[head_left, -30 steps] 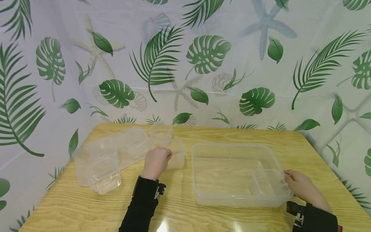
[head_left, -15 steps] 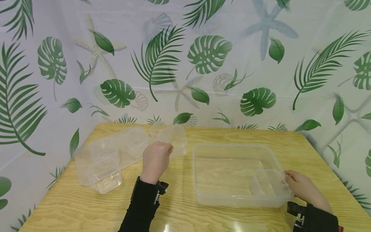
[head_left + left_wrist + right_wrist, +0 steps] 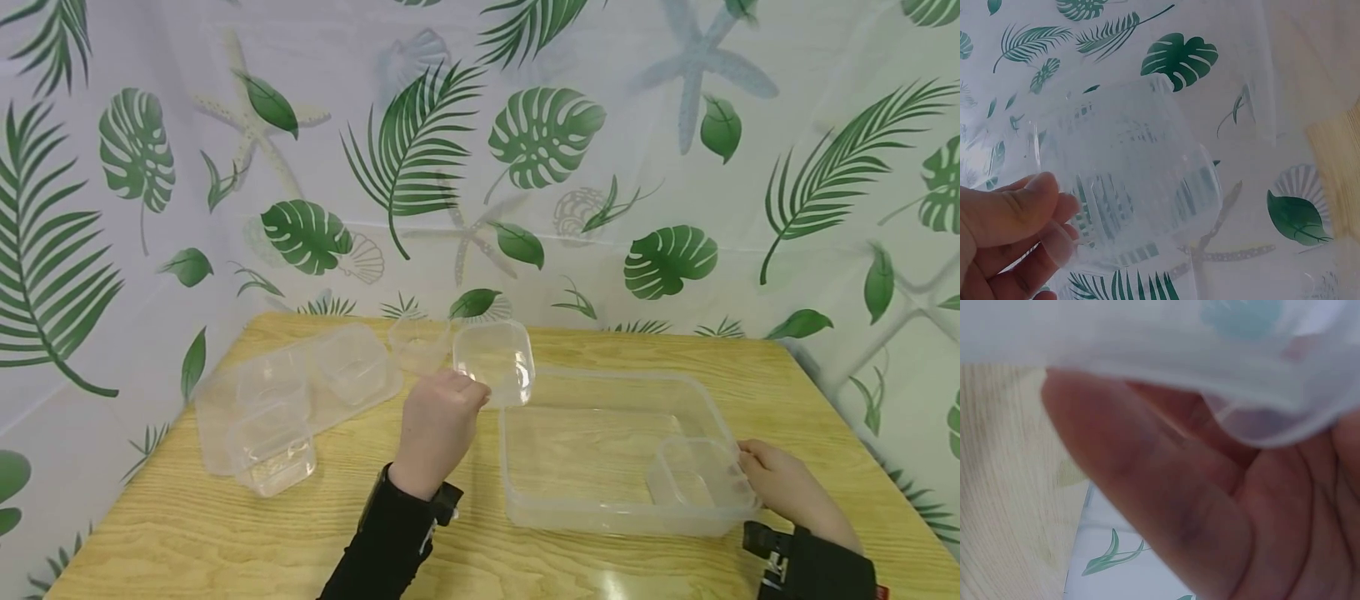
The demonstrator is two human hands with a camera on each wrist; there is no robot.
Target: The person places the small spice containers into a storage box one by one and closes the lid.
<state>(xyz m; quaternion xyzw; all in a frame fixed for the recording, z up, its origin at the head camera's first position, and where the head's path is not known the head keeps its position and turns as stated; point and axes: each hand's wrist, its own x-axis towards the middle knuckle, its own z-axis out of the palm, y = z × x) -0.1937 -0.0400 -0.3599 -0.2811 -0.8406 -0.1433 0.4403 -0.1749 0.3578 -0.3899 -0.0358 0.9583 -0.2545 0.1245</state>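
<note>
My left hand (image 3: 438, 429) pinches the edge of a small clear plastic container (image 3: 497, 354), lifted and tilted near the back left corner of a large clear storage box (image 3: 600, 518). In the left wrist view, thumb and fingers (image 3: 1019, 212) grip one side of that small container (image 3: 1132, 162). At the box's right side, my right hand (image 3: 795, 492) holds its rim. The right wrist view shows a finger (image 3: 1147, 481) under the translucent rim (image 3: 1147, 344), somewhat blurred. Another small container (image 3: 686, 475) sits inside the box, in its front right corner.
A flat translucent lid (image 3: 213, 437) lies on the wooden table (image 3: 420, 558) at the left. Small clear containers (image 3: 273, 454) stand on and around it, and one more container (image 3: 416, 343) is near the back edge. A leaf-patterned curtain (image 3: 450, 150) hangs behind.
My left hand has lifted the small container off the left part of the table, moving it up and right toward the large box. My right hand stays at the box rim.
</note>
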